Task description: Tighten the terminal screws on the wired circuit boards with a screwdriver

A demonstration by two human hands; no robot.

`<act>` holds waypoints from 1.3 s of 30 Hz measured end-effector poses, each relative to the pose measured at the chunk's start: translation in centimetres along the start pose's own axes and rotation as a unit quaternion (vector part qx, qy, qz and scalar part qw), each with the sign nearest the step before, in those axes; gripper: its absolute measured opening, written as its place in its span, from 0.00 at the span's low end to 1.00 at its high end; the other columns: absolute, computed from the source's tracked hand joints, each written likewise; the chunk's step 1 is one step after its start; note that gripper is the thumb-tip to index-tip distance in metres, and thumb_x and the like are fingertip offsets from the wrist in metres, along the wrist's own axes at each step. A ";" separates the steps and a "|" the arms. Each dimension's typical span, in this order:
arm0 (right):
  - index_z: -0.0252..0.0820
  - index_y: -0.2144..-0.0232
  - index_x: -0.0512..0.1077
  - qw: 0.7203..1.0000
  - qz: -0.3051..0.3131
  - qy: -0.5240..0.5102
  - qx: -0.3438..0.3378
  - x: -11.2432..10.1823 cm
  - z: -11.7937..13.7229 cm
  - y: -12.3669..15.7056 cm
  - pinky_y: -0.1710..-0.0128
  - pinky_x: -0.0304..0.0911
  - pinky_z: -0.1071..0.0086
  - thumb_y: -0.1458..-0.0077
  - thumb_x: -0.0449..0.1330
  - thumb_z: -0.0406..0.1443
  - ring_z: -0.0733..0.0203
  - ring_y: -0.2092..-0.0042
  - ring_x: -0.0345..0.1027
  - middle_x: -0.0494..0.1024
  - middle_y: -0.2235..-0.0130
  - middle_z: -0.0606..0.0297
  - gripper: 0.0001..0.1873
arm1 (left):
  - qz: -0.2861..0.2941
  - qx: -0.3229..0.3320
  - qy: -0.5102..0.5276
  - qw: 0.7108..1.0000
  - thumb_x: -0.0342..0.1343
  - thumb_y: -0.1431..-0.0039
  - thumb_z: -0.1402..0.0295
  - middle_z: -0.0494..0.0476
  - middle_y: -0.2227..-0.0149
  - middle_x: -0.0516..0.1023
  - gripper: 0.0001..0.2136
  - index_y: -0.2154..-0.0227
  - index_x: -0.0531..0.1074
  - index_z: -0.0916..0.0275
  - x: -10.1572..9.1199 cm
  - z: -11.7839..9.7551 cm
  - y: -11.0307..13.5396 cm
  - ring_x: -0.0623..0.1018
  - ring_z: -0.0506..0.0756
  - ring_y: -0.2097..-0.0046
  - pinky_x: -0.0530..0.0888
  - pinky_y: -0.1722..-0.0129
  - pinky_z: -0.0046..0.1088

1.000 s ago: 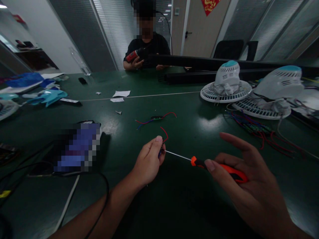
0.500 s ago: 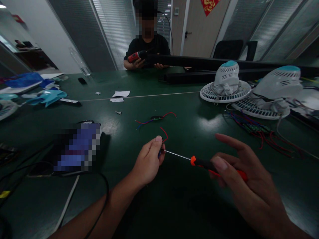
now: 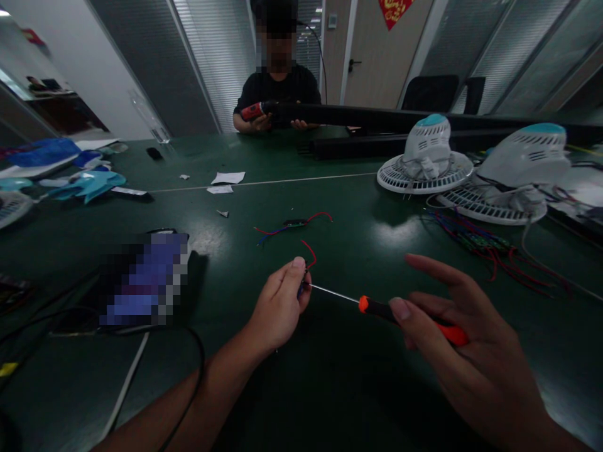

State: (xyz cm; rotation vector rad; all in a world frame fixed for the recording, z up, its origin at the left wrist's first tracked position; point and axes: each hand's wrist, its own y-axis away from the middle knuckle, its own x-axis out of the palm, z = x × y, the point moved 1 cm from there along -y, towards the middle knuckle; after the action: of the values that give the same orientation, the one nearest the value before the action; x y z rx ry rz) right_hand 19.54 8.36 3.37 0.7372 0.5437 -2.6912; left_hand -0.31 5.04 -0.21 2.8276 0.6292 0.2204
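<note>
My left hand (image 3: pixel 280 307) is closed in a pinch on a small part with a red wire (image 3: pixel 309 252) curling up from it, held just above the green table (image 3: pixel 339 389). My right hand (image 3: pixel 464 351) grips an orange-and-black screwdriver (image 3: pixel 400 316) by its handle, index finger stretched out. The thin metal shaft points left and its tip touches the small part at my left fingertips. Another small circuit board with red and blue wires (image 3: pixel 294 224) lies on the table a little beyond my left hand.
Two white fan halves (image 3: pixel 424 166) (image 3: pixel 518 179) and a tangle of coloured wires (image 3: pixel 485 248) lie at the right. A blurred-out device (image 3: pixel 141 279) with black cables sits at the left. Across the table a person (image 3: pixel 277 81) holds a red power tool against a long black bar (image 3: pixel 400 119). Paper scraps (image 3: pixel 228 179) lie mid-table.
My right thumb and fingers have shifted along the screwdriver handle, as in turning it. My left hand and the small part have stayed in place.
</note>
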 end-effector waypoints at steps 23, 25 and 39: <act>0.46 0.49 0.65 0.999 -0.020 -0.041 0.019 0.0 0.0 -0.1 0.84 0.64 0.72 0.44 0.61 0.45 0.64 0.80 0.68 0.77 0.74 0.69 0.22 | 0.028 0.018 -0.012 0.999 0.49 0.42 0.49 0.44 0.83 0.60 0.20 0.76 0.66 0.62 -0.2 0.4 -0.1 0.60 0.45 0.81 0.57 0.83 0.19; 0.47 0.50 0.67 0.998 -0.023 -0.057 0.032 0.0 -0.2 0.1 0.83 0.64 0.72 0.40 0.55 0.48 0.63 0.78 0.69 0.76 0.74 0.69 0.20 | 0.026 0.020 0.001 0.999 0.51 0.43 0.48 0.45 0.82 0.61 0.20 0.76 0.66 0.63 -0.2 0.4 -0.2 0.61 0.44 0.80 0.58 0.82 0.18; 0.47 0.49 0.66 1.000 -0.013 -0.001 -0.014 0.0 -0.1 0.1 0.88 0.59 0.72 0.40 0.56 0.43 0.63 0.82 0.67 0.71 0.81 0.74 0.18 | 0.025 0.017 0.007 1.000 0.51 0.44 0.47 0.45 0.81 0.61 0.21 0.76 0.67 0.63 -0.3 0.5 -0.2 0.62 0.44 0.80 0.58 0.82 0.18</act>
State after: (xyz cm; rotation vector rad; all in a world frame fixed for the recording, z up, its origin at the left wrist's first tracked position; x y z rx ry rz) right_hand 19.61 8.36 3.26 0.7241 0.5935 -2.7010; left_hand -0.54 4.98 -0.76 2.8802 0.5704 0.2408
